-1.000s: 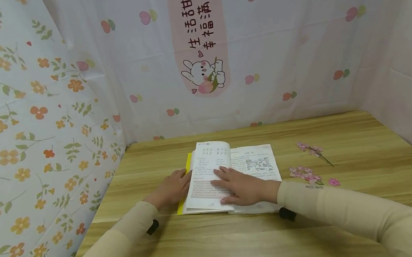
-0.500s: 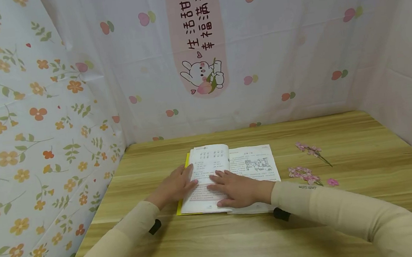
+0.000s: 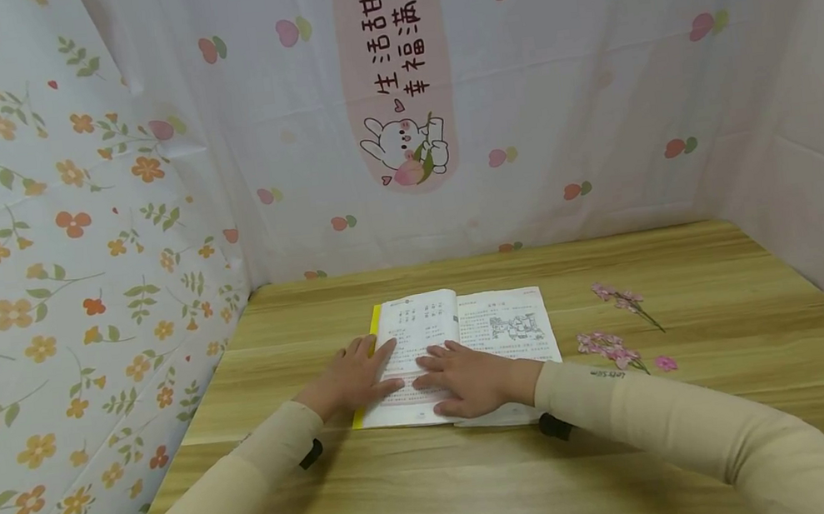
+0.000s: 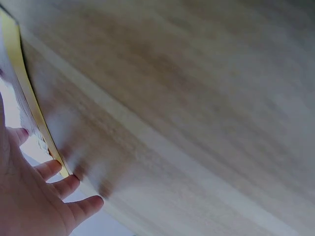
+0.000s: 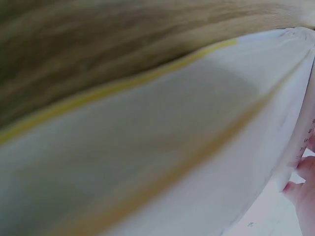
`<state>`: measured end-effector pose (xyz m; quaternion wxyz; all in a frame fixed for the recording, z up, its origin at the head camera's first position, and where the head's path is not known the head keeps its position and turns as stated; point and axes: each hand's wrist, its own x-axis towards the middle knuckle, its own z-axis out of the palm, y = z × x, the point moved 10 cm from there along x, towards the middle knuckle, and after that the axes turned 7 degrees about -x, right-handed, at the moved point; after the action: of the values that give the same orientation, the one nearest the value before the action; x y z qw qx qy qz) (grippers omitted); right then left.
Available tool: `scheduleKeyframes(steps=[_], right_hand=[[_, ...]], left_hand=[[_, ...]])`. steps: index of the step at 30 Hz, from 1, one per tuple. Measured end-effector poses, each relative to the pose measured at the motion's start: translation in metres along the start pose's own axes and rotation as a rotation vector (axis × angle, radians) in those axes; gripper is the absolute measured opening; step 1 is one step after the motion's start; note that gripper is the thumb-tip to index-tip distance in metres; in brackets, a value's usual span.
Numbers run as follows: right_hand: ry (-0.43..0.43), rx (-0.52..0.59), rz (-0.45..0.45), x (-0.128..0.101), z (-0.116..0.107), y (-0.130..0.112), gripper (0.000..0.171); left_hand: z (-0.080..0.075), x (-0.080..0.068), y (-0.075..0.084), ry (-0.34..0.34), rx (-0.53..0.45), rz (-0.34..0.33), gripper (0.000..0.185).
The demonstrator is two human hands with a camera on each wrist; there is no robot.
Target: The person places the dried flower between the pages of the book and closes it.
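Note:
An open book [image 3: 419, 323] with printed pages and a yellow cover edge lies on the wooden table. My left hand [image 3: 352, 374] rests over the left page's outer edge, fingers spread, its thumb and index finger on the paper. In the left wrist view the fingers of that hand [image 4: 39, 191] reach past the yellow edge toward the table. Flat across the lower middle, near the spine, lies my right hand [image 3: 473, 378], fingers extended onto the left page. The right wrist view has the book's side [image 5: 147, 137] up close, with part of the right hand [image 5: 306, 182] at its edge.
To the book's right lie pink flower sprigs [image 3: 610, 349], another pink sprig [image 3: 626, 301] behind them, and a single pink blossom [image 3: 666, 363]. Patterned cloth [image 3: 562, 107] hangs at the table's back edge, and floral cloth [image 3: 83, 283] lines the left side.
The raised left page has come down flatter. My left hand has shifted from beside the book onto the page's edge, and the right hand has slid slightly left.

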<state>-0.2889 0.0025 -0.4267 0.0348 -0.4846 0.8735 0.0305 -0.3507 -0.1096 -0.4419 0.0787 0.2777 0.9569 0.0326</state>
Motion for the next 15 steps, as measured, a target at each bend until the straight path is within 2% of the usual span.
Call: scheduleKeyframes(steps=[9,15], right_hand=[[0.035,-0.027,-0.002,-0.005,-0.01,0.001,0.055],[0.119,0.023,0.024,-0.03,-0.033,0.01,0.056]], left_hand=[[0.0,0.0,-0.001,-0.008,0.01,0.003,0.076],[0.002,0.001,-0.001,-0.002,0.029,0.001,0.078]])
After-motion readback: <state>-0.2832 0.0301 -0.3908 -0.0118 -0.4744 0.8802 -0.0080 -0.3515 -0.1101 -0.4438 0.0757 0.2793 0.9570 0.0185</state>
